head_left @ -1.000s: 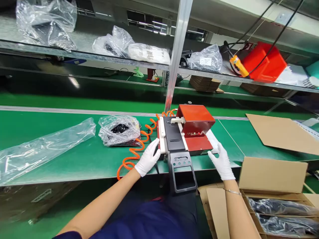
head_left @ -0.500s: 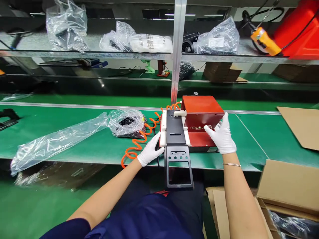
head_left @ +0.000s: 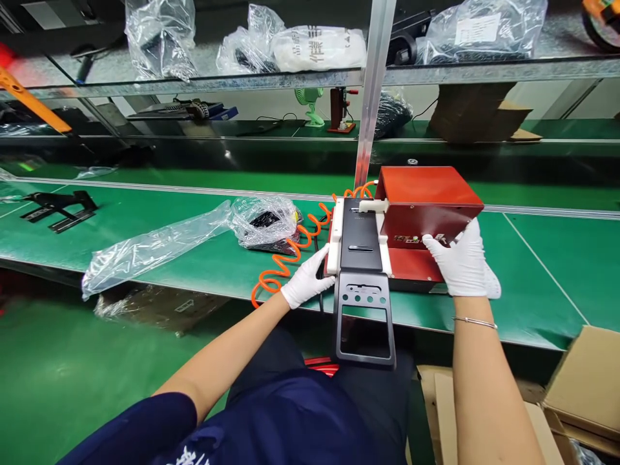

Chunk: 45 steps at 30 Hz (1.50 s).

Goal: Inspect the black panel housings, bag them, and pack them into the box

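A red metal machine [head_left: 426,203] stands at the near edge of the green bench [head_left: 533,284]. A long black plastic panel [head_left: 364,303] lies in its white fixture [head_left: 335,248] and sticks out over the bench edge. My left hand [head_left: 306,282], in a white glove, rests with curled fingers against the left side of the fixture. My right hand [head_left: 460,261], also gloved, lies with its fingers spread against the front of the red housing. An orange coiled air hose [head_left: 285,258] runs from the machine to the left.
A crumpled clear bag with a dark part [head_left: 264,223] and a long empty clear bag [head_left: 150,248] lie left of the machine. A steel post [head_left: 372,90] rises behind it. Shelves above hold more bagged parts. Open cardboard boxes [head_left: 576,387] stand at lower right.
My right hand rose from the bench edge to the front of the red housing. My left hand stayed at the fixture's left side. The view swung left and down.
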Available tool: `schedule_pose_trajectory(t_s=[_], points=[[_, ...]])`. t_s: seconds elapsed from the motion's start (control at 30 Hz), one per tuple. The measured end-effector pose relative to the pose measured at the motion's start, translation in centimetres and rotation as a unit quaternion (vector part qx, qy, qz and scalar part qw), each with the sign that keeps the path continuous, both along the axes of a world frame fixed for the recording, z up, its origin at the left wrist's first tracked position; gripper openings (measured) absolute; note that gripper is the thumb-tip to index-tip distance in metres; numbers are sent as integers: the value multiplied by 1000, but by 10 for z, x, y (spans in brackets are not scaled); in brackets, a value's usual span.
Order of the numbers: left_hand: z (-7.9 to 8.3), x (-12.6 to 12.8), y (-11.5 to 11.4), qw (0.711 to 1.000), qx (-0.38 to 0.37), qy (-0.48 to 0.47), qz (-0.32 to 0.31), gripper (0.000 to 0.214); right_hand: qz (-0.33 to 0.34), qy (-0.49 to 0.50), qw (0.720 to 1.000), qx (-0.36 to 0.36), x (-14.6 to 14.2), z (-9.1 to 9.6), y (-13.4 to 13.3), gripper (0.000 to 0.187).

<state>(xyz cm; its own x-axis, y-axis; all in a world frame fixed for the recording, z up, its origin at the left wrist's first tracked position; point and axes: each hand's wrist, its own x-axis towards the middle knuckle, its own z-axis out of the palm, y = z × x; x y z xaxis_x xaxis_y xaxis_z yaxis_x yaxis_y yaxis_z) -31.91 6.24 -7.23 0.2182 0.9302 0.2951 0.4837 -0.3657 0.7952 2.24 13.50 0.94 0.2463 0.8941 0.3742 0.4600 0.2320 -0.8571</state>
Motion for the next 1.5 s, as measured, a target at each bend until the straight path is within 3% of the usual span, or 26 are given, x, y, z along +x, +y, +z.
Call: schedule_pose_trajectory(t_s=[0.13,0.23,0.37,0.53,0.83,1.5], points=[[-1,0,1,1000,7,-3,3,84,40,54,998,7,1,3,-4,77],[0,1,1,1000,20,-6,-3,83,80,164,983,20,14,-2,-2,76],[0,2,2,1000,28,-3,-7,82,61,291,954,-20,33,-17,14,71],[-3,1,2,1000,19,5,-5,83,44,273,961,-28,37,-27,24,61],[1,4,1,1000,6,-25,-11,84,10,223,973,-54,36,-24,16,52],[4,4,0,1000,6,-4,1,84,-41,158,981,-103,27,-4,5,57]])
